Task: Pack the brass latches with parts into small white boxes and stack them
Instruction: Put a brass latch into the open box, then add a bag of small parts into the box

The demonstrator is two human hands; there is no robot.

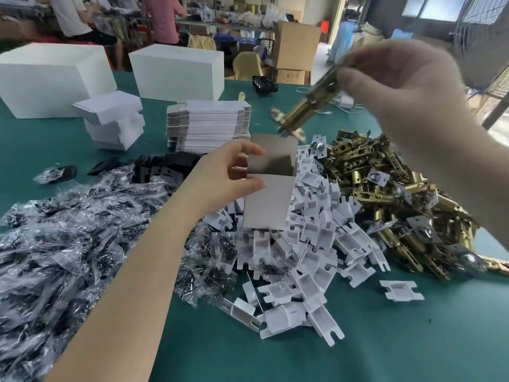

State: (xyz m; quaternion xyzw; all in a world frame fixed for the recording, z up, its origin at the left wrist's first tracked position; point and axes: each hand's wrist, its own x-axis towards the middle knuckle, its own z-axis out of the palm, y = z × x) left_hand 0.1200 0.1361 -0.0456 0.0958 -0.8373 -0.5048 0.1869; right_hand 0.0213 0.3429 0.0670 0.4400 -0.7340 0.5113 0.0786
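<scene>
The left hand [228, 177] grips a small white box [271, 183] by its left wall, thumb and fingers curled round the edge, holding it upright above the heap of white plastic inserts [308, 244] near the middle of the tabletop [399, 340], its open mouth facing up and toward the far right. Up and to the right of that mouth, the right hand [407, 86] pinches a brass latch [305, 111] by its upper end. The latch's long axis slants down-left, its lower faceplate end just above the box's far right corner, so the right hand looks better placed to feed it in.
</scene>
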